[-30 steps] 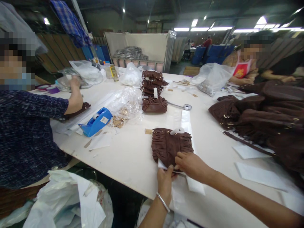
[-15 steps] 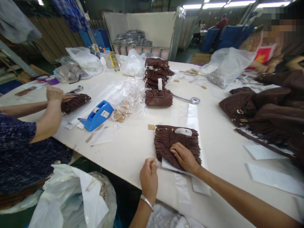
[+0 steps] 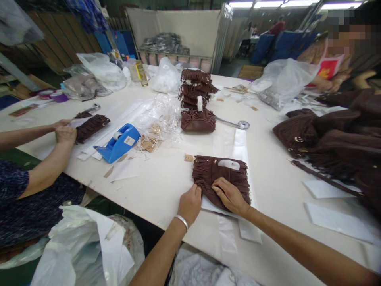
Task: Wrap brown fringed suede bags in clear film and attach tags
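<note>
A brown fringed bag lies flat on white sheets in front of me, a white oval piece on its upper part and a small tan tag at its upper left corner. My left hand, with a silver bangle at the wrist, is closed at the bag's lower left edge, its fingertips pinching the fringe. My right hand rests on the lower middle of the bag, fingers curled and pressed on the leather.
Further back stand stacked brown bags. A blue tape dispenser and clear plastic wrap lie left of centre. More brown bags are heaped at right. Another person's hands hold a fringed bag at far left.
My left hand has moved up to the bag's lower left edge and taken hold of the fringe. My right hand has barely moved. The other person's hands at left have shifted lower.
</note>
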Tool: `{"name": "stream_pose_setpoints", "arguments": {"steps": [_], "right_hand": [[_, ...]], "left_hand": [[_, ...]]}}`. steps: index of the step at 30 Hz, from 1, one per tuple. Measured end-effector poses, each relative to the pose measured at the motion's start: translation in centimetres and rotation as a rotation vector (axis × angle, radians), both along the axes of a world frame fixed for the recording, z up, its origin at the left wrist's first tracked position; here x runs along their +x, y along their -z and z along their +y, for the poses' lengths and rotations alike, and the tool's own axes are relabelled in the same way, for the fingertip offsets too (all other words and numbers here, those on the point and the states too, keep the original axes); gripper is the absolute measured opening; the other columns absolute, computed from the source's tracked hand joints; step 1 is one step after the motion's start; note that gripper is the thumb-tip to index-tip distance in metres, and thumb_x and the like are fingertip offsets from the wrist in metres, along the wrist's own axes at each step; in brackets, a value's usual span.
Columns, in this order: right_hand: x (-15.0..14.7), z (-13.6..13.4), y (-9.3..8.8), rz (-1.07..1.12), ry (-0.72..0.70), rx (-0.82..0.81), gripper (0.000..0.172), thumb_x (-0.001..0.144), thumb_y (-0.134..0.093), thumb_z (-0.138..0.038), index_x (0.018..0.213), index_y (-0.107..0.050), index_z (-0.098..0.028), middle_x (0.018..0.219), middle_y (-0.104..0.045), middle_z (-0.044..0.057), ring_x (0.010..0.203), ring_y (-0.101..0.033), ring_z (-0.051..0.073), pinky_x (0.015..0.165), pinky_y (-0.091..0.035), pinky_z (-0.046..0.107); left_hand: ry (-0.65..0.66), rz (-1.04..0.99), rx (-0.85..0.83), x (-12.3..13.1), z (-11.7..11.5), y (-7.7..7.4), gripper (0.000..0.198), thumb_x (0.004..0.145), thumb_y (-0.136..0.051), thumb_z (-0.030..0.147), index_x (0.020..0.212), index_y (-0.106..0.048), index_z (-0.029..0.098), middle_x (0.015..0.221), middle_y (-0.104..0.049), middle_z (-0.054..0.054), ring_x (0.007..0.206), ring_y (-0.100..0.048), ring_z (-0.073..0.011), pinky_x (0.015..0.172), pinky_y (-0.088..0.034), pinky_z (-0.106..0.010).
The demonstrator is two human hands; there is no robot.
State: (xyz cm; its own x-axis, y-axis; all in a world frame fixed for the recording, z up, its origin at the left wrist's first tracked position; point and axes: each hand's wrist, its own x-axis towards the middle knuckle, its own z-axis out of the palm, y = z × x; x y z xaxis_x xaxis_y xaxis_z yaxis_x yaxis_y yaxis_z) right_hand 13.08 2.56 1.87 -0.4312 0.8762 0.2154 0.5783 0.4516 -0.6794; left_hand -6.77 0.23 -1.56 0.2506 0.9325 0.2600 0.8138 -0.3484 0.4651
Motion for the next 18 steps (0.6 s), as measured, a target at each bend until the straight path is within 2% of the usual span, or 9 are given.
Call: {"name": "stream_pose_setpoints", "arguments": {"steps": [3,6,11,13,15,18], "right_hand": [[0.1,0.1,0.2,-0.016,-0.002,0.005,0.017,0.100,-0.042,-0.027,0.099,-0.057,-0.021,0.097,-0.057,0.007,0.091,-0.055,0.020,0.083,-0.047,0.036],[0.3,0.1,0.3,-0.029,-0.003,0.001,0.017,0.100,-0.041,-0.026,0.099,-0.056,-0.021,0.097,-0.057,0.007,0.091,-0.055,0.020,0.083,-0.047,0.036],[0.3,0.2,0.4,-0.047,-0.006,-0.025,0.017,0.100,-0.040,-0.026,0.095,-0.056,-0.021,0.094,-0.057,0.007,0.088,-0.054,0.019,0.081,-0.047,0.036],[0.1,0.4,0.4,-0.062,0.011,-0.034,0.018,0.100,-0.040,-0.028,0.093,-0.056,-0.021,0.093,-0.057,0.006,0.086,-0.055,0.019,0.080,-0.047,0.036],[0.2,0.5,0.1,-0.071,0.028,-0.037,0.020,0.100,-0.039,-0.030,0.093,-0.056,-0.021,0.092,-0.057,0.006,0.086,-0.056,0.019,0.080,-0.048,0.036],[0.6,0.2,-0.7,-0.054,0.001,-0.041,0.024,0.101,-0.036,-0.033,0.098,-0.058,-0.022,0.096,-0.060,0.008,0.090,-0.058,0.020,0.082,-0.050,0.037]], "left_hand": [[0.013,-0.002,-0.018,-0.1,0.7,-0.8,0.014,0.085,-0.050,0.009,0.089,-0.059,0.018,0.091,-0.063,-0.006,0.068,-0.060,-0.0178,0.058,-0.047,-0.027],[0.008,-0.048,-0.035,-0.9,0.6,-1.1,0.015,0.085,-0.050,0.009,0.089,-0.059,0.020,0.090,-0.063,-0.004,0.070,-0.060,-0.0166,0.062,-0.047,-0.027],[-0.124,-0.155,-0.049,-5.3,0.3,-1.0,0.022,0.088,-0.039,0.005,0.086,-0.057,0.019,0.087,-0.063,-0.004,0.082,-0.062,-0.0174,0.074,-0.050,-0.029],[-0.114,-0.198,-0.056,-6.2,0.1,-1.1,0.024,0.090,-0.038,0.006,0.093,-0.057,0.020,0.093,-0.064,-0.004,0.090,-0.062,-0.0166,0.079,-0.050,-0.029],[-0.031,-0.241,-0.071,-5.7,-0.2,-1.4,0.025,0.091,-0.039,0.008,0.104,-0.055,0.021,0.104,-0.063,-0.003,0.100,-0.061,-0.0152,0.088,-0.049,-0.028],[0.077,-0.270,-0.121,-3.2,-1.0,-1.9,0.028,0.090,-0.046,0.012,0.115,-0.053,0.021,0.116,-0.060,-0.006,0.109,-0.056,-0.0181,0.097,-0.046,-0.033]]}}
